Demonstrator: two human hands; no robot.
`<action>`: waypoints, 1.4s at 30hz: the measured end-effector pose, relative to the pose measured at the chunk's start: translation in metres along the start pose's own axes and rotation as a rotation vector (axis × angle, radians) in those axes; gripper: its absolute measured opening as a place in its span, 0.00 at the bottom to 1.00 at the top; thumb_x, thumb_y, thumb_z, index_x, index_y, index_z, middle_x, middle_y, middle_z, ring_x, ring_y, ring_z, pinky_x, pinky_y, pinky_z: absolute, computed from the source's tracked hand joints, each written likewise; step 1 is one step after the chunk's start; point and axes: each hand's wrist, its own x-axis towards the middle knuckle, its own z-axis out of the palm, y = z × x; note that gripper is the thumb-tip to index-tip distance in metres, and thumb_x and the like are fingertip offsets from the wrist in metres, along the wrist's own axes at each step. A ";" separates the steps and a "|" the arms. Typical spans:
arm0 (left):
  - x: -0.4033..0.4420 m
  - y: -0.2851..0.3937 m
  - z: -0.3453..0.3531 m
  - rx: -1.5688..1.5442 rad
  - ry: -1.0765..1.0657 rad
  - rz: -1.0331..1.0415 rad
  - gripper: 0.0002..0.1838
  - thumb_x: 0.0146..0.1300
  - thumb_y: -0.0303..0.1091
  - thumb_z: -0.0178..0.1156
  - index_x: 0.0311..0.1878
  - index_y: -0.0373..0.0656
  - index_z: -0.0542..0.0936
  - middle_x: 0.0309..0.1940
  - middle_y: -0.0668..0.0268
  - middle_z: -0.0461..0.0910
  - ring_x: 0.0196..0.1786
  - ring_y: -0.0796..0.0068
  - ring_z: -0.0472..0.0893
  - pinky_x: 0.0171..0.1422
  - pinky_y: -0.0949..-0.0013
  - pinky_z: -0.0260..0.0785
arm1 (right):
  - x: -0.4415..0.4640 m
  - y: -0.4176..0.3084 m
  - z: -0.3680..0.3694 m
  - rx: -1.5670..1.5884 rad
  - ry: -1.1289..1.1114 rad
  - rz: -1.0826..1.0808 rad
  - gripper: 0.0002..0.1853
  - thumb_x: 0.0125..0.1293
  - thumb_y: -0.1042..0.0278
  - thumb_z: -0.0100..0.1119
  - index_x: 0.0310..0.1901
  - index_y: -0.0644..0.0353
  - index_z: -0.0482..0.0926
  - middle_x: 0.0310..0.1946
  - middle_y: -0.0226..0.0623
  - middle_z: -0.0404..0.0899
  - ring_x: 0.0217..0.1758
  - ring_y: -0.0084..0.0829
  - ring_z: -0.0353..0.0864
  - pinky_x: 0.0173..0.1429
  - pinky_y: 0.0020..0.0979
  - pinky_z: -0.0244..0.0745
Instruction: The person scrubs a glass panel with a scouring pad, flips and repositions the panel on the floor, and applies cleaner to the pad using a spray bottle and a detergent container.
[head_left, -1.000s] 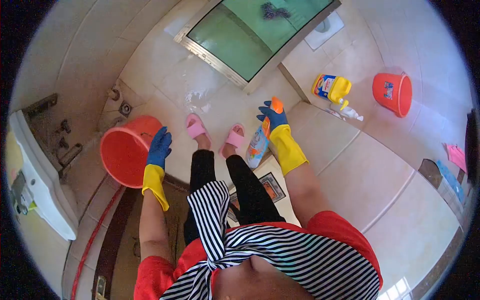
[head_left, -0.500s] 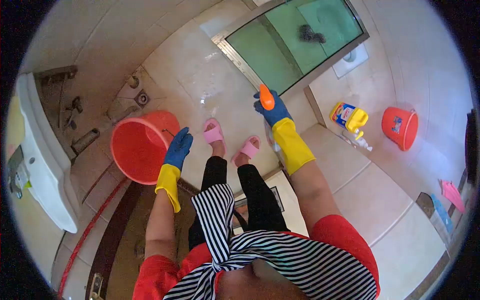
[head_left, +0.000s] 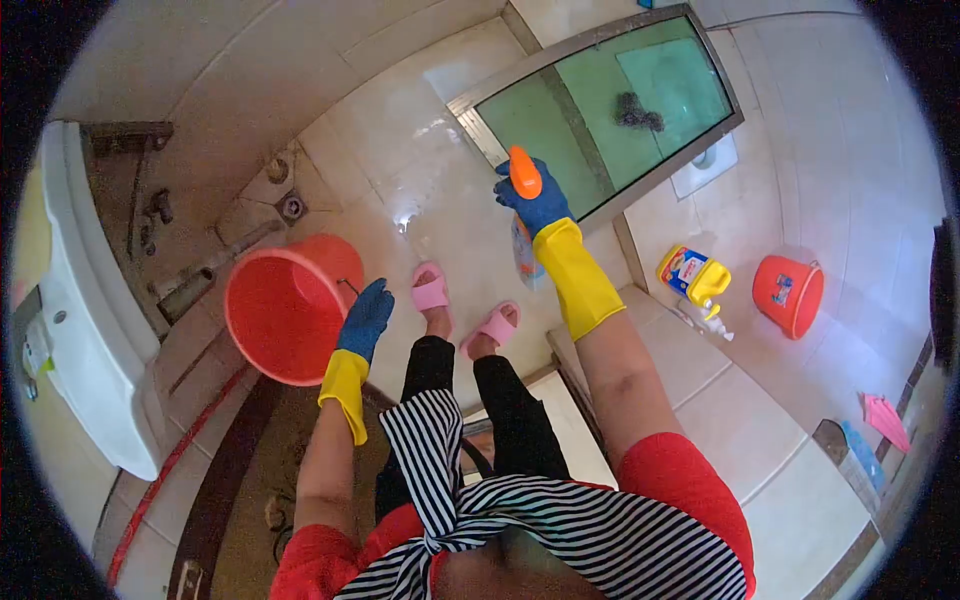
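My right hand (head_left: 540,195), in a blue and yellow rubber glove, is wrapped round a spray bottle (head_left: 526,255) with an orange spray head (head_left: 525,172). The bottle's clear body shows below the glove, beside the near left edge of a green glass door (head_left: 530,120) in a metal frame. My left hand (head_left: 367,322), gloved the same way, hangs next to the rim of a large red bucket (head_left: 300,258). Its fingers are stretched out with nothing seen in them, close to the bucket's thin handle end.
A white washbasin (head_left: 95,330) stands at the left, with a floor drain (head_left: 291,207) beyond the bucket. On the right are a yellow detergent jug (head_left: 705,275), a white bottle (head_left: 717,325), a small red bucket (head_left: 788,296) and a pink cloth (head_left: 884,421). The tiled floor (head_left: 385,150) looks wet.
The view has tilted, so the surroundings sit lower. My right hand has moved up and left relative to the glass door, and more of the spray bottle shows. My left hand stays by the bucket.
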 end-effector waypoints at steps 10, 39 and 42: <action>0.010 0.004 -0.011 -0.026 0.025 0.007 0.31 0.68 0.36 0.57 0.74 0.59 0.64 0.65 0.72 0.73 0.62 0.76 0.74 0.57 0.69 0.67 | 0.069 -0.043 -0.087 0.375 0.256 -0.102 0.24 0.58 0.75 0.65 0.57 0.61 0.72 0.44 0.40 0.78 0.44 0.35 0.81 0.44 0.38 0.79; -0.021 0.073 0.078 0.215 0.035 0.154 0.28 0.70 0.41 0.58 0.73 0.57 0.67 0.61 0.74 0.75 0.57 0.80 0.75 0.57 0.69 0.68 | -0.090 0.003 -0.338 0.103 1.060 -0.415 0.34 0.58 0.60 0.72 0.64 0.61 0.71 0.51 0.36 0.79 0.55 0.31 0.78 0.61 0.33 0.71; -0.021 0.092 0.098 0.259 0.033 0.094 0.28 0.70 0.41 0.59 0.72 0.57 0.67 0.60 0.74 0.75 0.56 0.79 0.76 0.55 0.70 0.69 | -0.112 0.034 -0.350 0.034 1.104 -0.271 0.32 0.56 0.56 0.73 0.62 0.58 0.75 0.49 0.33 0.80 0.54 0.30 0.78 0.61 0.33 0.71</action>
